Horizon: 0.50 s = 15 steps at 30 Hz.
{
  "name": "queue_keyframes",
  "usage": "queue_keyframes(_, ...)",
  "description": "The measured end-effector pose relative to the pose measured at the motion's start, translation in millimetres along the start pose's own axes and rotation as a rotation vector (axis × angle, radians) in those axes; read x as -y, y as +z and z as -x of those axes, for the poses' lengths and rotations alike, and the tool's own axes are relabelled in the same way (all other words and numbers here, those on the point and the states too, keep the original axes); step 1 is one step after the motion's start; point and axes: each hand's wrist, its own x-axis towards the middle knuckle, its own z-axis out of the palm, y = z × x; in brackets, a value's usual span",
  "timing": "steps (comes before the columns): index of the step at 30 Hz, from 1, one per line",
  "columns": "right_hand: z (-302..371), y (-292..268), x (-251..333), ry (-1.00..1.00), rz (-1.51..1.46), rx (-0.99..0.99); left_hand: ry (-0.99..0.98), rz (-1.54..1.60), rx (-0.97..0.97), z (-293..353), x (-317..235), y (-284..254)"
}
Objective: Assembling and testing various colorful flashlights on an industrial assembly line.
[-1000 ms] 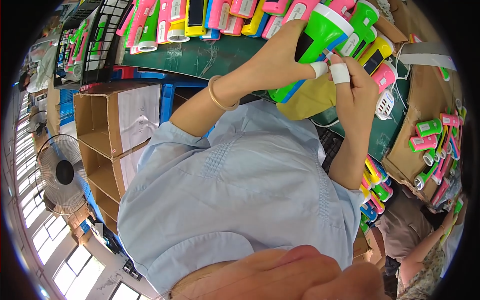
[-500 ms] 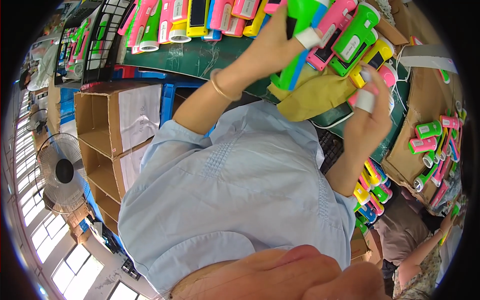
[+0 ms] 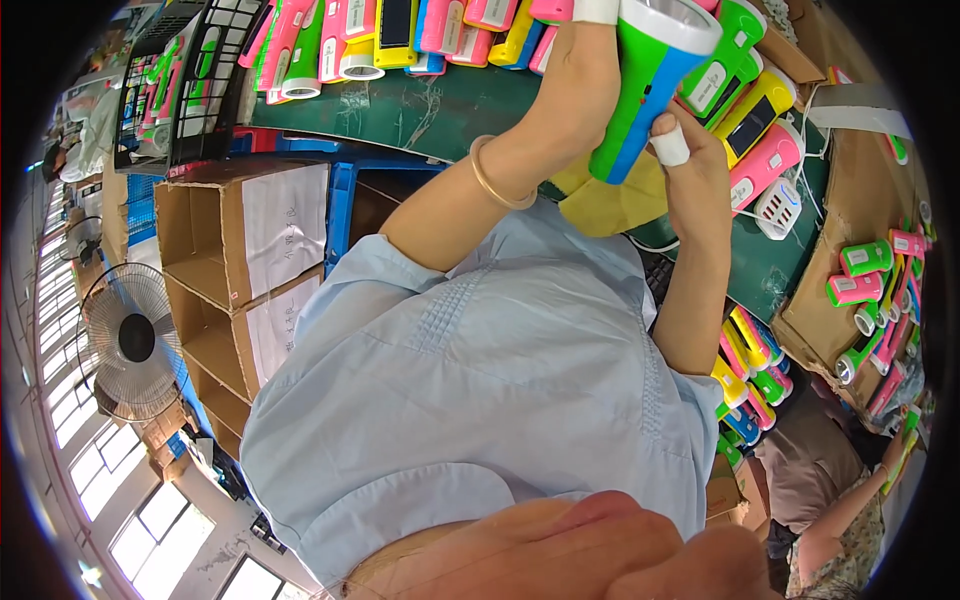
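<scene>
A green and blue flashlight [image 3: 640, 95] with a white-rimmed lens end stands tilted in front of me, lens end up. My right hand [image 3: 695, 170] grips its right side, with the white-taped thumb near the blue strip. Along its left side is my left hand [image 3: 588, 70], with a white wrap on one digit. The left fingers are cut off by the upper edge or hidden, so their grip does not show. Beneath the flashlight lies a yellow cloth [image 3: 610, 200] on the green tabletop [image 3: 400, 110].
Several pink, green and yellow flashlights [image 3: 440, 30] line the table's far side. A white multi-port charger [image 3: 778, 208] with cables sits at right. Cardboard compartments [image 3: 205, 240] and a fan [image 3: 135, 338] stand left. Another person's arm [image 3: 840, 515] shows at lower right.
The flashlight has come nearer and to the right, showing its lens end. My right hand has moved up and left onto it, uncovering the charger. My left hand has shifted farther up.
</scene>
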Motion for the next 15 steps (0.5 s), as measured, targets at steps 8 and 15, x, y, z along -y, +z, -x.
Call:
queue_keyframes(8, -10, 12, -7, -0.045, -0.142, -0.023, -0.209, 0.261, -0.243, -9, 13, 8)
queue_keyframes(15, -14, 27, -10, -0.541, 0.688, -0.502, -0.579, 0.894, -0.155, -16, 12, 5)
